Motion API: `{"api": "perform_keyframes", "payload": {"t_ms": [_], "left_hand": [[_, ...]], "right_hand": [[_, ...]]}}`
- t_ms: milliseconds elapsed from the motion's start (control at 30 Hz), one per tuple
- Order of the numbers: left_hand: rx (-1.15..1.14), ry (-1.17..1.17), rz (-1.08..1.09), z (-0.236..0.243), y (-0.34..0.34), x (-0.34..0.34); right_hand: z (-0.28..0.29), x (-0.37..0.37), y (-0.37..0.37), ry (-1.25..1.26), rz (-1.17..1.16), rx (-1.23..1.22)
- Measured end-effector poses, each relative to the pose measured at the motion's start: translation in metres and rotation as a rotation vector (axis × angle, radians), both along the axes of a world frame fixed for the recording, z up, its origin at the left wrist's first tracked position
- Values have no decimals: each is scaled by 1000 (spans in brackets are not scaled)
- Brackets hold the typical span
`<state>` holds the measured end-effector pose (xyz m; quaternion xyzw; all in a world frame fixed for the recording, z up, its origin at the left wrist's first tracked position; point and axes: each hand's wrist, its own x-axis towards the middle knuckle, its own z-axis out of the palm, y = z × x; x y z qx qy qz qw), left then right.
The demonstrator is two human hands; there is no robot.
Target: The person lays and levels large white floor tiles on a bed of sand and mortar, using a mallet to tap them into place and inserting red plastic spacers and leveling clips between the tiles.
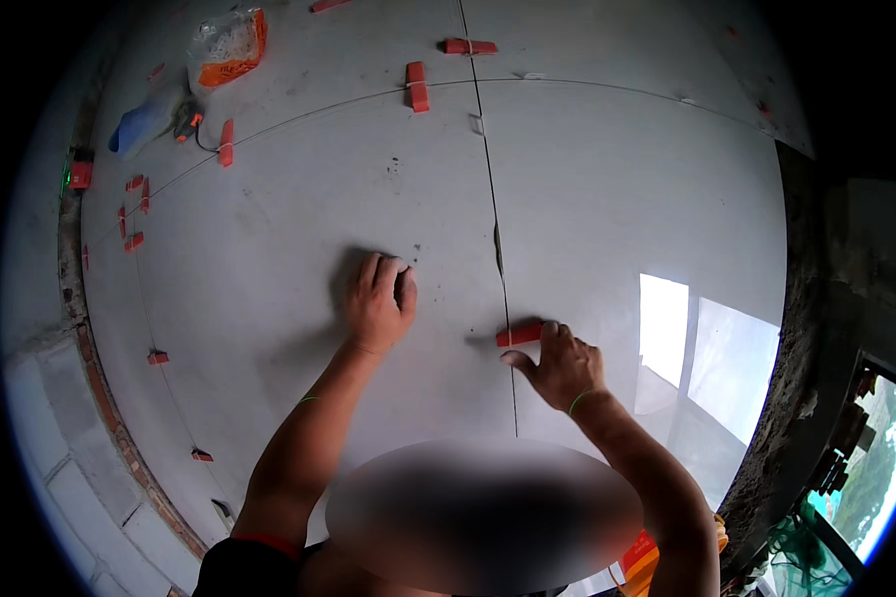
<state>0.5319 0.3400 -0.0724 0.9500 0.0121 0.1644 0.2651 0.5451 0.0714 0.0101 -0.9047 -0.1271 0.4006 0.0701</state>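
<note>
My right hand (pixel 569 363) is at a red tile-levelling wedge (pixel 521 333) lying across the dark joint between two large light-grey floor tiles (pixel 299 229). Its fingers curl over the wedge's right end, while the thumb stretches out just below it. To the left of that joint, my left hand (pixel 376 306) is low over the tile with its fingers bent inward. Whatever lies in its fingers, if anything, is too small to make out. A thin dark strip (pixel 499 249) sits on the joint farther up.
More red wedges (pixel 417 88) straddle the joints at the far side and left. At the far left are a clear-and-orange plastic bag (pixel 231 55), a blue object (pixel 141 129), an orange-and-black tool (pixel 188 120) and a red device (pixel 80 175) with green light. Rough edging (pixel 816 269) borders the right.
</note>
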Motion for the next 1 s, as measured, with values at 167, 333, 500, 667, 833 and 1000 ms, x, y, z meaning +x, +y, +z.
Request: {"api": "perform_keyframes", "payload": {"t_ms": [167, 333, 500, 667, 833, 1000], "left_hand": [[68, 85, 29, 7, -3, -1], [113, 139, 31, 7, -5, -6], [252, 67, 27, 16, -7, 10], [349, 129, -18, 1, -10, 9], [416, 150, 10, -7, 8, 9], [409, 36, -100, -17, 18, 13]], "right_hand": [[-15, -9, 15, -260, -51, -13], [-31, -15, 10, -417, 59, 168], [-27, -17, 18, -391, -78, 247], [-30, -21, 17, -156, -240, 254], [28, 0, -3, 5, -508, 336], [108, -72, -131, -464, -856, 549]]}}
